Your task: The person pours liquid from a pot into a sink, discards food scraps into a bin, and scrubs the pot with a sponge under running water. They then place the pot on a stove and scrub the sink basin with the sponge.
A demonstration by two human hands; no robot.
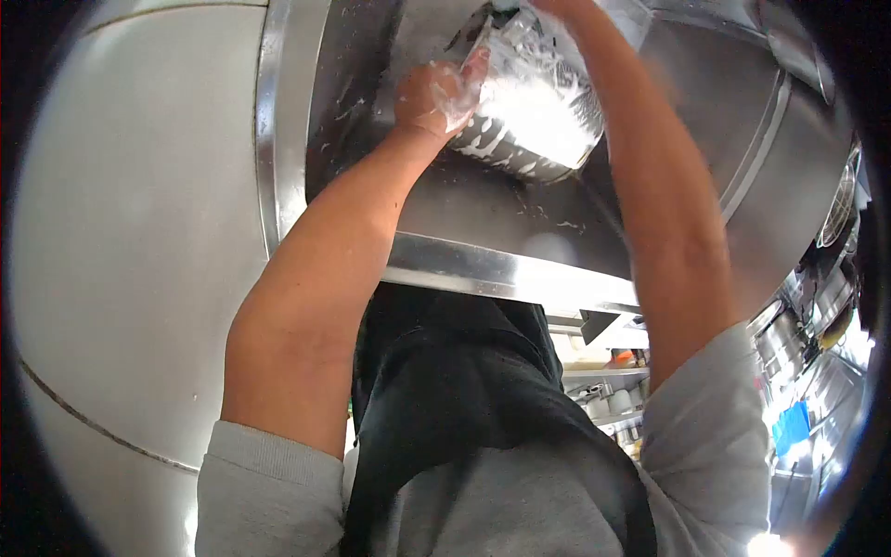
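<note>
A foam-covered metal container (543, 121), which looks like a pot, lies tilted in a steel sink (464, 204). Strong glare and suds hide much of its surface. My left hand (441, 93) grips the container's left edge, with white lather on the fingers. At the top edge of the view, my right hand (555, 7) is beside the container's far end. Its fingers are cut off by the frame, so what it holds does not show.
The sink's metal front rim (483, 265) runs between my body and the basin. White tiled wall (139, 186) stands at the left. Below the sink, shelves (608, 376) carry kitchenware. A wire strainer (840, 200) and a blue item (791, 427) are at the right.
</note>
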